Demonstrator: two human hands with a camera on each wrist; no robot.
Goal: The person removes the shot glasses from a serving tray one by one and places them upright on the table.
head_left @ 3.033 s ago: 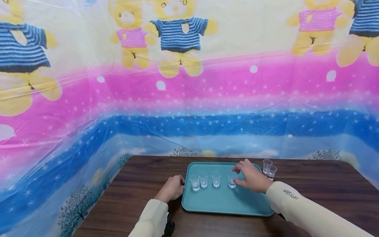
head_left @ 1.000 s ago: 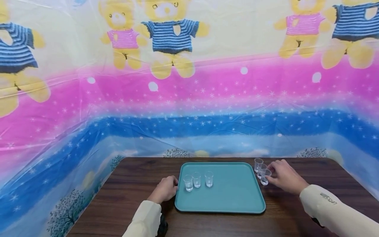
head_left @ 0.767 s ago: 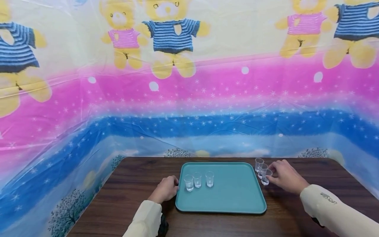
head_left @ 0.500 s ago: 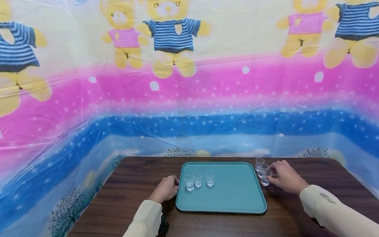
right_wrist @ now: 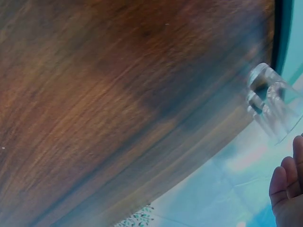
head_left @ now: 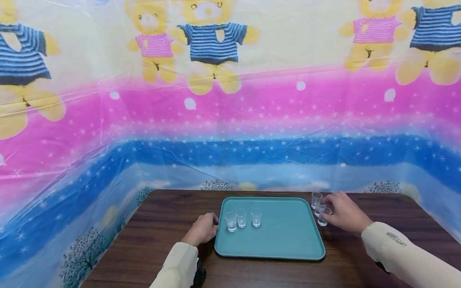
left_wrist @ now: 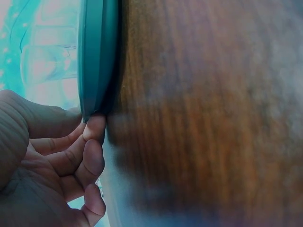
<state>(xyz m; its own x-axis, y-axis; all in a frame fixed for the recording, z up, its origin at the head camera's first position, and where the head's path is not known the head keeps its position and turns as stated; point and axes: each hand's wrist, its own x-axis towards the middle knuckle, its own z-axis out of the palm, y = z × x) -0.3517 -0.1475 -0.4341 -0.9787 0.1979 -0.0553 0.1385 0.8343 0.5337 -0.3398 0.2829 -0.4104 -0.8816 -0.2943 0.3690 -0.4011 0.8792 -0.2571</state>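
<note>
A teal tray [head_left: 273, 244] lies on the table, its left rim pinched between the thumb and fingers of my left hand [head_left: 202, 229]. The left wrist view shows this grip on the tray edge [left_wrist: 99, 56] from close up. Three clear shot glasses stand in the tray's left part; the right one [head_left: 256, 218] is a little apart. Off the tray's right side, three more stand close together, the back one [head_left: 316, 200] nearest the wall. My right hand [head_left: 343, 212] has thumb and index finger around the rim of the front shot glass [head_left: 323, 221], partly covering the middle one.
The dark wood table [head_left: 169, 212] has rounded far corners. Behind it hangs a sheet [head_left: 273, 100] printed with bears and snowflakes. Its lower part runs right along the table's back edge.
The right hand has carried one shot glass from the tray to the table, beside two others. Since then it has shifted slightly left and back. The left hand keeps holding the tray.
</note>
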